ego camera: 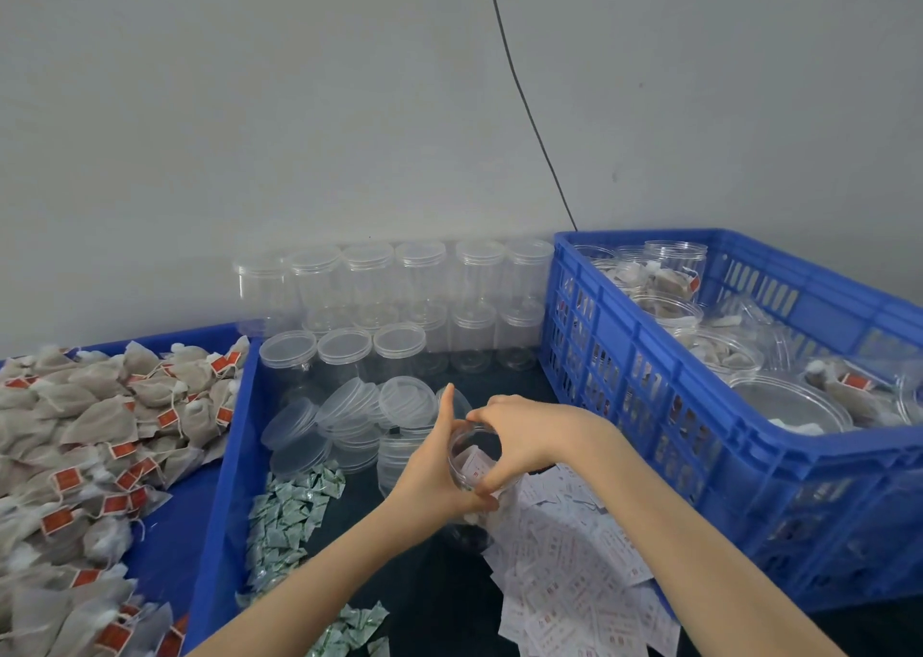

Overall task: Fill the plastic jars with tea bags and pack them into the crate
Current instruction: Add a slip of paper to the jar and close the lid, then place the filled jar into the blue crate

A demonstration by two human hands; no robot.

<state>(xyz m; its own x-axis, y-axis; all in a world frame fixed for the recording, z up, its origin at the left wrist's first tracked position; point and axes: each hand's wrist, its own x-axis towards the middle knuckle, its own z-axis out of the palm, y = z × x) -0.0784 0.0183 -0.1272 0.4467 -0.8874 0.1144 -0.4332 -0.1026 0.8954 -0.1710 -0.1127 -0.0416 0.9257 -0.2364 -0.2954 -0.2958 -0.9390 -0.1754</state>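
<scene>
A clear plastic jar stands open-mouthed at the middle of the dark table, with a white paper slip inside it. My left hand grips the jar's near-left side. My right hand curls over the jar's rim, fingertips at the mouth. A big heap of tea bags with red tags fills the blue tray on the left. The blue crate on the right holds several jars with tea bags.
Empty clear jars are stacked in rows against the wall. Loose clear lids lie just left of my hands. Small green-white sachets and a spread of white paper slips cover the table near me.
</scene>
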